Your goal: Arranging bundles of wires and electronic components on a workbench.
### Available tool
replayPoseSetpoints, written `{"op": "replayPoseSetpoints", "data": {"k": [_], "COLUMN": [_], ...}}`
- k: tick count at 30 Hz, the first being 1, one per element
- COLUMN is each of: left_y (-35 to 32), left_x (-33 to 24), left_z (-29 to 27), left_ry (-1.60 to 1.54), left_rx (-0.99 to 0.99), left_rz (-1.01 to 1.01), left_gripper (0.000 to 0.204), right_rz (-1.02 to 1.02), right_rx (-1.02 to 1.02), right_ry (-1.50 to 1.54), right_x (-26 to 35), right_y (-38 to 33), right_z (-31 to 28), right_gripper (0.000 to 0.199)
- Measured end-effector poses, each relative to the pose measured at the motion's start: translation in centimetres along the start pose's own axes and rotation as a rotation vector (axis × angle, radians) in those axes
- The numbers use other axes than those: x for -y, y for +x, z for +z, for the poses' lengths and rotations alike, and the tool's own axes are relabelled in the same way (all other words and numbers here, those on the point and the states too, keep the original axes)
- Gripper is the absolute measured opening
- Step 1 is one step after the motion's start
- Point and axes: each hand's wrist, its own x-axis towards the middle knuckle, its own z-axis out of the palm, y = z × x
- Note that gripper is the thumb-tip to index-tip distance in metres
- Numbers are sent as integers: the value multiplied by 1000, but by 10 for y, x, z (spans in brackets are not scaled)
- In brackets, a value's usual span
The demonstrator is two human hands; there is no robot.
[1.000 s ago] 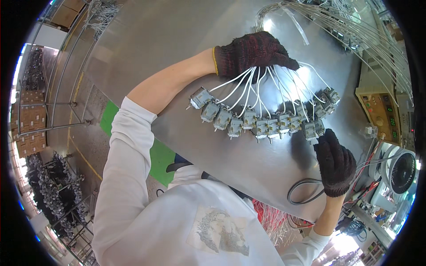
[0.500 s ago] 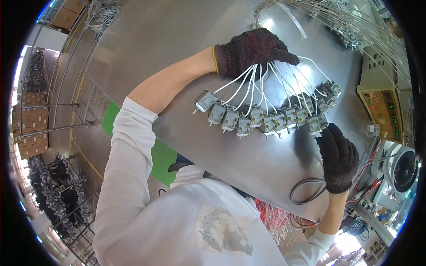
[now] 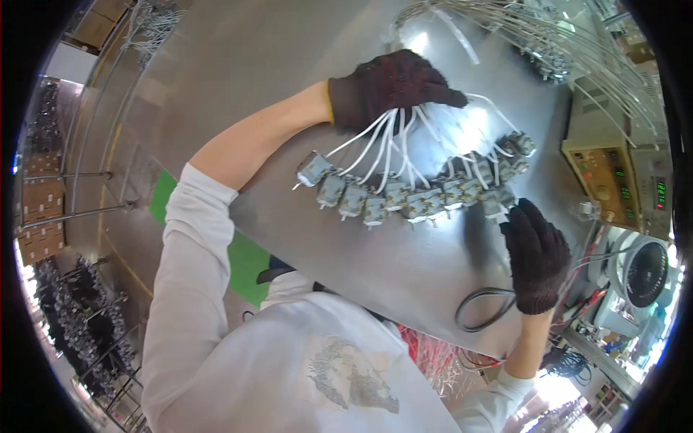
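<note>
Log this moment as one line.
left hand: gripping white cables | right hand: at right end of grey blocks, contact unclear | blocks: curved row

White, slender cables (image 3: 389,148) bunch inside my left hand (image 3: 397,88) and fan out toward boxy grey blocks (image 3: 353,199), small pins jutting from several. The blocks form a crowded, curved row nearer me than that hand, one right beside my right hand's (image 3: 538,258) fingertips.

A loose white top (image 3: 238,382) with rumpled sleeves (image 3: 191,245) bears a grey print (image 3: 372,390), while dark knitted gloves (image 3: 545,281) cover the right hand (image 3: 535,252) and left hand (image 3: 393,86), the left one red-flecked and yellow-edged.
</note>
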Motion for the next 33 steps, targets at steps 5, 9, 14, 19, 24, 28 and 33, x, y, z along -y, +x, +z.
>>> {"op": "replayPoseSetpoints", "data": {"k": [5,9,14,19,24,28,33], "left_y": [0,5,5,3,2,1,-4], "left_x": [-8,-9,-7,-8,-15,-15,-5], "left_z": [-9,-18,-19,-16,-17,-18,-6], "left_ry": [22,-190,-141,-9,-341,-26,47], "left_rx": [-180,43,217,83,-7,-229,-139], "left_rz": [117,-134,-172,-32,-175,145,116], "left_gripper": [48,37,60,59,32,46,60], "right_rz": [300,131,188,222,174,3,-212], "right_rx": [21,28,48,117,177,117,-83], "right_ry": [241,69,221,239,-121,-483,-694], "right_x": [-1,0,13,12,18,26,23], "right_y": [0,13,36,45,50,79,136], "right_z": [-11,6,34,28,-21,-57,-60], "right_gripper": [24,56,61,59,54,51,37]}}
